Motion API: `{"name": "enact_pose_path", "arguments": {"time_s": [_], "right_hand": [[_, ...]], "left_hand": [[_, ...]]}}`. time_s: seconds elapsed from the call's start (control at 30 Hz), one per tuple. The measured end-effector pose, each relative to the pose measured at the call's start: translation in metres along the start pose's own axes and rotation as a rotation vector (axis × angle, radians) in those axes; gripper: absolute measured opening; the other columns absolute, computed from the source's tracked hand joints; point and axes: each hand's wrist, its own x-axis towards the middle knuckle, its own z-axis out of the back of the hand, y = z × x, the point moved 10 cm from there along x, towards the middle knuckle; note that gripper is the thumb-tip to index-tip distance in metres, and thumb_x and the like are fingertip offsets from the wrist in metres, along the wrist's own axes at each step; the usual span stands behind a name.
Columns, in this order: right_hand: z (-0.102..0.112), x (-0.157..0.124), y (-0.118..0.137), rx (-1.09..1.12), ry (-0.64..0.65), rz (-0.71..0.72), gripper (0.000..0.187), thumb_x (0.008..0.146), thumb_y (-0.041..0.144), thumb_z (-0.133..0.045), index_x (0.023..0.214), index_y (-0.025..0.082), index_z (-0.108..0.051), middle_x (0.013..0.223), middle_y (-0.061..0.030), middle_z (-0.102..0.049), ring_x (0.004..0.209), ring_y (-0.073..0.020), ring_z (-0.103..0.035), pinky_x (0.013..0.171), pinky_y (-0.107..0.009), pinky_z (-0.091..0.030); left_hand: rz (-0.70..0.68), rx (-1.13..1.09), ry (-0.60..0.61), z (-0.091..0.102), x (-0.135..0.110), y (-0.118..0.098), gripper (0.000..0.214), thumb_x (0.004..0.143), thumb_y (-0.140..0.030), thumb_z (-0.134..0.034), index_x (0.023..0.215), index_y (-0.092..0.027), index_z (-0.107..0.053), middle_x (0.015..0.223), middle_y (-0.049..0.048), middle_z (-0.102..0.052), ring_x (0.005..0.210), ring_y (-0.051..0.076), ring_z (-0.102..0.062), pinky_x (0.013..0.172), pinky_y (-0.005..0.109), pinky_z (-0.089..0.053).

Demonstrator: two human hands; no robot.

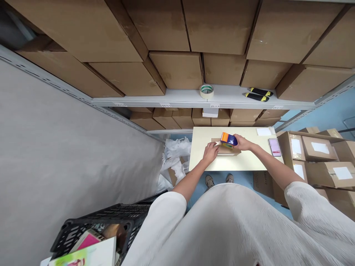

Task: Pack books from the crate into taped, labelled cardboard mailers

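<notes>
A small brown cardboard box [227, 152] lies on the pale yellow table [205, 164]. My right hand [242, 142] is closed around a blue and orange tape dispenser [229, 139], held over the top of the box. At the left end of the box, the bent fingers of my left hand [211, 152] are at the box's edge, beside a shiny bit of tape [217, 143]. Whether those fingers pinch the tape or press it onto the cardboard I cannot make out. The dispenser partly hides the box top.
Above the table, a shelf [183, 100] carries large cartons, a masking tape roll [206, 91] and two utility knives [257, 95]. A phone [274, 147] and white paper [263, 132] lie on the table's right. Boxes [318, 147] stand right; white plastic bags [176, 153] and a black crate [111, 212] left.
</notes>
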Motion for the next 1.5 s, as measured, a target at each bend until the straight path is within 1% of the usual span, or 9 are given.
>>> {"name": "enact_pose_path", "arguments": {"time_s": [0.2, 0.33, 0.6, 0.8, 0.9, 1.07, 1.23, 1.33, 1.5], "right_hand": [[-0.002, -0.002, 0.000, -0.034, 0.003, 0.010, 0.054, 0.081, 0.038, -0.079, 0.127, 0.025, -0.053, 0.125, -0.0117, -0.067, 0.108, -0.0285, -0.065, 0.089, -0.037, -0.056], [-0.002, -0.002, 0.000, -0.054, 0.008, 0.005, 0.056, 0.081, 0.040, -0.078, 0.128, 0.025, -0.053, 0.126, -0.0118, -0.066, 0.109, -0.0292, -0.065, 0.090, -0.038, -0.055], [-0.003, -0.002, 0.002, -0.093, 0.021, 0.018, 0.057, 0.082, 0.044, -0.076, 0.131, 0.025, -0.053, 0.126, -0.0112, -0.067, 0.111, -0.0296, -0.065, 0.093, -0.039, -0.054], [0.000, -0.005, 0.014, -0.167, 0.029, 0.032, 0.058, 0.079, 0.044, -0.080, 0.128, 0.026, -0.056, 0.119, -0.0106, -0.070, 0.102, -0.0298, -0.066, 0.085, -0.036, -0.052], [0.004, -0.005, 0.024, -0.231, 0.044, 0.065, 0.055, 0.079, 0.043, -0.081, 0.125, 0.026, -0.057, 0.114, -0.0113, -0.072, 0.101, -0.0314, -0.066, 0.082, -0.036, -0.050], [0.014, -0.005, 0.028, -0.334, 0.064, 0.085, 0.050, 0.080, 0.037, -0.080, 0.123, 0.024, -0.058, 0.113, -0.0136, -0.074, 0.099, -0.0337, -0.068, 0.084, -0.039, -0.046], [0.027, -0.010, 0.017, -0.411, 0.082, 0.069, 0.044, 0.081, 0.032, -0.079, 0.118, 0.025, -0.057, 0.111, -0.0130, -0.074, 0.103, -0.0347, -0.068, 0.088, -0.040, -0.045], [0.033, -0.014, 0.020, -0.448, 0.088, 0.084, 0.042, 0.082, 0.030, -0.078, 0.119, 0.025, -0.057, 0.113, -0.0129, -0.074, 0.106, -0.0348, -0.067, 0.089, -0.040, -0.044], [0.033, -0.013, 0.030, -0.492, 0.134, 0.074, 0.039, 0.084, 0.033, -0.078, 0.116, 0.025, -0.057, 0.112, -0.0133, -0.074, 0.108, -0.0361, -0.067, 0.089, -0.040, -0.043]], "left_hand": [[0.234, -0.470, -0.066, 0.043, 0.025, 0.019, 0.035, 0.108, -0.035, -0.048, 0.112, -0.021, -0.080, 0.119, 0.0091, -0.081, 0.114, 0.026, -0.072, 0.104, 0.039, -0.056], [0.258, -0.633, -0.036, 0.064, 0.039, 0.007, 0.039, 0.105, -0.049, -0.051, 0.091, -0.021, -0.075, 0.103, 0.0067, -0.081, 0.102, 0.023, -0.073, 0.094, 0.033, -0.055], [0.273, -0.561, 0.115, 0.059, 0.046, -0.014, 0.029, 0.090, -0.043, -0.062, 0.070, -0.022, -0.068, 0.082, 0.0031, -0.077, 0.084, 0.020, -0.069, 0.076, 0.030, -0.051], [0.274, -0.591, 0.156, 0.054, 0.049, -0.013, 0.019, 0.084, -0.028, -0.062, 0.066, -0.023, -0.062, 0.084, 0.0043, -0.077, 0.105, 0.024, -0.076, 0.079, 0.028, -0.052], [0.285, -0.542, 0.139, 0.057, 0.051, -0.009, 0.018, 0.085, -0.026, -0.062, 0.067, -0.023, -0.062, 0.084, 0.0047, -0.077, 0.105, 0.024, -0.076, 0.081, 0.029, -0.053], [0.271, -0.482, 0.076, 0.072, 0.051, 0.007, 0.020, 0.085, -0.029, -0.064, 0.066, -0.024, -0.059, 0.081, 0.0028, -0.075, 0.092, 0.022, -0.072, 0.082, 0.031, -0.053], [0.293, -0.516, 0.020, 0.087, 0.043, 0.043, 0.023, 0.083, -0.035, -0.061, 0.064, -0.024, -0.056, 0.077, 0.0021, -0.071, 0.083, 0.021, -0.067, 0.082, 0.032, -0.053], [0.322, -0.555, 0.009, 0.086, 0.034, 0.060, 0.022, 0.083, -0.038, -0.061, 0.066, -0.024, -0.057, 0.080, 0.0030, -0.072, 0.083, 0.021, -0.067, 0.084, 0.034, -0.053], [0.331, -0.597, 0.004, 0.074, 0.022, 0.069, 0.021, 0.084, -0.038, -0.058, 0.068, -0.024, -0.057, 0.083, 0.0046, -0.074, 0.089, 0.022, -0.069, 0.088, 0.036, -0.055]]}}
